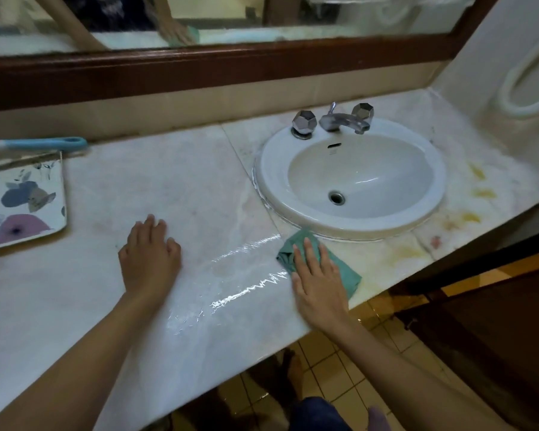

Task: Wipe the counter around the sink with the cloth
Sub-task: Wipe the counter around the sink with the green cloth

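A crumpled green cloth (349,272) lies on the pale marble counter (184,181) just in front of the white oval sink (352,178), close to the counter's front edge. My right hand (318,284) presses flat on the cloth with straight fingers. A wet, shiny streak (246,275) runs across the counter to the left of the cloth. Left of that streak, my left hand (150,256) rests flat on the dry marble and holds nothing.
A chrome tap with two faceted knobs (333,121) stands behind the basin. A floral tray (22,200) and a blue-handled tool (44,144) sit at the far left. Yellow stains (479,188) mark the counter right of the sink. A framed mirror (231,20) hangs behind.
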The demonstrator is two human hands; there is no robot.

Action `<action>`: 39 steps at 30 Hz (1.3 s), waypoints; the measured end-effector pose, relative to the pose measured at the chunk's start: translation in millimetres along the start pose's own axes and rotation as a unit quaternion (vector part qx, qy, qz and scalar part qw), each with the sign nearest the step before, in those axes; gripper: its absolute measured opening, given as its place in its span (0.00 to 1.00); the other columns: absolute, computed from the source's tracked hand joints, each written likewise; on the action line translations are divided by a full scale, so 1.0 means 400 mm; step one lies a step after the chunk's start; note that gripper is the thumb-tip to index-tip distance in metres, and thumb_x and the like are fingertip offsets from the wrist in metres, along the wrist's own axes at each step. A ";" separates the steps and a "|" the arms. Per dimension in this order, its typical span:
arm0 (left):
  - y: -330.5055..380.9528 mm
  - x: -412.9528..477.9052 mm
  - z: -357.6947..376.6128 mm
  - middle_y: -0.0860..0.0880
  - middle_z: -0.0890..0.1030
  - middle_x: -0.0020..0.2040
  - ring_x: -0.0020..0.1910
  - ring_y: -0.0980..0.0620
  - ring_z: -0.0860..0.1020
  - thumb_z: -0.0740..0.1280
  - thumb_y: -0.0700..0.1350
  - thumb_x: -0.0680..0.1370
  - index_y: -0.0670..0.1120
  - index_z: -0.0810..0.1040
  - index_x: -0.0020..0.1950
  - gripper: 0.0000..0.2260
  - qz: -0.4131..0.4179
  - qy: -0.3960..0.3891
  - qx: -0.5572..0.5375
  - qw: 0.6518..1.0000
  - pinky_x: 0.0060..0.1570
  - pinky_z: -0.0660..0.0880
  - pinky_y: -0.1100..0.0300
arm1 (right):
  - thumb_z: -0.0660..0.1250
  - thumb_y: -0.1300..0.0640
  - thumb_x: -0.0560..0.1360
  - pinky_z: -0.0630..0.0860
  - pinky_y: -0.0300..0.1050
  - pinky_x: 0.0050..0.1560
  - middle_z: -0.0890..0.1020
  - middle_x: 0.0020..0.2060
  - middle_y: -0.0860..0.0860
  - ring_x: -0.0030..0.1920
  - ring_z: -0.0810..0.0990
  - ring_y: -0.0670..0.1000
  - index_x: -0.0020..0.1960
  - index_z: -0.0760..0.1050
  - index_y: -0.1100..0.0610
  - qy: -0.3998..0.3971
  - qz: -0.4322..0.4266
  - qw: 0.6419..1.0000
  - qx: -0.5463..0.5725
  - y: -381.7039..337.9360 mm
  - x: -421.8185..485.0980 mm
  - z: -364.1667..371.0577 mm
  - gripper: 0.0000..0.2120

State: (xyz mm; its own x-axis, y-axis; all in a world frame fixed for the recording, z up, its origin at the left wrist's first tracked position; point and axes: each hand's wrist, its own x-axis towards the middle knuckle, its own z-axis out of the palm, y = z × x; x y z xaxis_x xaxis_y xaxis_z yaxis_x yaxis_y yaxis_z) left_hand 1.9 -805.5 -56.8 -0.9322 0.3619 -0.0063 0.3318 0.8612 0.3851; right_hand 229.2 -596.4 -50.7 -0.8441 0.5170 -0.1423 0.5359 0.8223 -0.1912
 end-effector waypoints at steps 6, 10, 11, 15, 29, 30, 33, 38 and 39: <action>0.043 -0.004 -0.040 0.48 0.59 0.78 0.76 0.46 0.56 0.60 0.46 0.78 0.48 0.68 0.72 0.21 -0.057 -0.066 -0.027 0.996 0.70 0.58 0.46 | 0.46 0.46 0.82 0.42 0.52 0.75 0.44 0.78 0.45 0.77 0.38 0.51 0.78 0.44 0.44 -0.028 -0.152 0.988 0.005 -0.169 0.149 0.026 0.26; 0.123 -0.099 -0.015 0.46 0.71 0.72 0.70 0.42 0.67 0.63 0.44 0.74 0.45 0.78 0.63 0.18 0.006 0.022 -0.122 0.992 0.67 0.64 0.48 | 0.47 0.46 0.82 0.45 0.53 0.76 0.46 0.78 0.45 0.77 0.40 0.51 0.78 0.47 0.44 -0.029 -0.156 0.987 0.013 -0.135 0.193 0.018 0.26; 0.147 -0.126 -0.006 0.46 0.72 0.70 0.69 0.42 0.69 0.63 0.44 0.73 0.44 0.79 0.62 0.18 0.029 0.028 -0.137 0.990 0.67 0.64 0.50 | 0.48 0.46 0.82 0.45 0.53 0.76 0.46 0.78 0.46 0.77 0.40 0.51 0.78 0.47 0.45 -0.020 -0.156 0.987 0.017 -0.122 0.167 0.022 0.26; 0.286 -0.201 0.043 0.49 0.73 0.69 0.67 0.46 0.69 0.63 0.44 0.72 0.46 0.78 0.61 0.18 0.073 0.012 -0.182 0.980 0.66 0.63 0.57 | 0.48 0.45 0.81 0.47 0.54 0.74 0.50 0.78 0.48 0.78 0.45 0.53 0.78 0.50 0.46 0.006 -0.219 0.976 -0.011 0.050 0.024 0.017 0.26; 0.796 -0.210 0.195 0.53 0.73 0.68 0.68 0.51 0.69 0.67 0.39 0.74 0.49 0.79 0.60 0.15 0.193 -0.057 -0.179 0.963 0.65 0.62 0.60 | 0.45 0.45 0.81 0.55 0.54 0.72 0.52 0.77 0.46 0.77 0.48 0.53 0.78 0.51 0.47 0.018 -0.072 0.997 0.003 0.572 -0.022 -0.083 0.26; 0.838 -0.198 0.209 0.52 0.73 0.68 0.69 0.51 0.68 0.67 0.41 0.75 0.49 0.78 0.61 0.15 0.198 -0.072 -0.166 0.964 0.66 0.62 0.59 | 0.46 0.44 0.81 0.53 0.53 0.72 0.51 0.78 0.45 0.77 0.47 0.52 0.78 0.50 0.46 0.014 -0.100 0.995 -0.012 0.624 -0.016 -0.096 0.25; 0.944 -0.157 0.248 0.51 0.73 0.68 0.68 0.50 0.69 0.66 0.44 0.76 0.49 0.75 0.65 0.16 0.208 -0.118 -0.134 0.962 0.66 0.64 0.55 | 0.44 0.44 0.82 0.45 0.51 0.73 0.46 0.78 0.44 0.77 0.39 0.49 0.78 0.46 0.45 0.019 -0.072 0.997 -0.013 0.778 0.022 -0.139 0.25; 1.051 -0.079 0.341 0.50 0.75 0.67 0.64 0.49 0.73 0.62 0.48 0.80 0.50 0.74 0.66 0.15 0.172 -0.169 -0.138 0.961 0.62 0.70 0.52 | 0.36 0.42 0.79 0.48 0.54 0.76 0.43 0.78 0.45 0.77 0.37 0.48 0.79 0.47 0.49 0.021 0.025 0.999 0.011 0.905 0.122 -0.187 0.29; 1.058 -0.067 0.356 0.50 0.75 0.67 0.63 0.49 0.74 0.61 0.50 0.80 0.50 0.74 0.66 0.15 0.151 -0.169 -0.131 0.965 0.60 0.71 0.52 | 0.35 0.42 0.79 0.48 0.54 0.76 0.43 0.78 0.45 0.77 0.37 0.49 0.79 0.48 0.50 0.025 0.044 0.999 0.019 0.922 0.142 -0.191 0.30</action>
State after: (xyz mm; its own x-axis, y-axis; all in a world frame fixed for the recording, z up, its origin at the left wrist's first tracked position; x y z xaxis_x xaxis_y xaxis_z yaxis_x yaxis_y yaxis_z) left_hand 188.1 -399.8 -25.2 -0.6831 0.7168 -0.1403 0.4920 0.5936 0.6368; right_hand 377.6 -245.6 -55.3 -0.7934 0.5985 -0.1106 0.6070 0.7646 -0.2165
